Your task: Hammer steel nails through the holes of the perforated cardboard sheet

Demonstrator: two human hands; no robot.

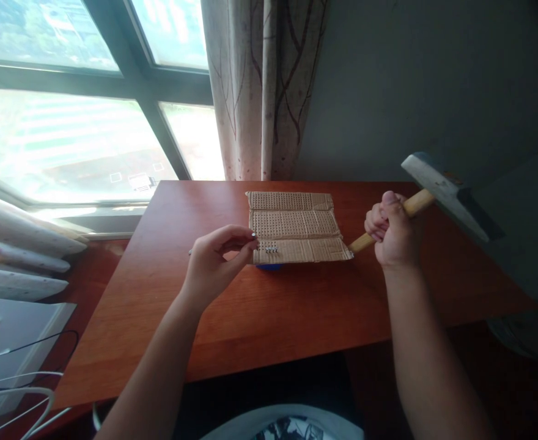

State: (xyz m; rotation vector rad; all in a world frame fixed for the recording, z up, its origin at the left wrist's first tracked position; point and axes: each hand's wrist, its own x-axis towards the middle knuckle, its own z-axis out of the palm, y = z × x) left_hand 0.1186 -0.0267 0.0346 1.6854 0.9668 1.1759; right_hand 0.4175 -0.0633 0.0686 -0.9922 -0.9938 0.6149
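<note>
A creased sheet of brown cardboard with rows of small punched holes lies raised on the table. Several small metal nails stand in holes near its front left. My left hand is at the cardboard's left edge, thumb and forefinger pinched on a small nail whose shiny head shows. To the right of the cardboard, my right hand grips the wooden handle of a hammer. The hammer's metal head is up in the air, tilted to the right.
Part of a blue object shows under the cardboard's front edge. The reddish-brown wooden table ends near my lap. Behind it hang a patterned curtain and a grey wall. A window is at left, with cables below.
</note>
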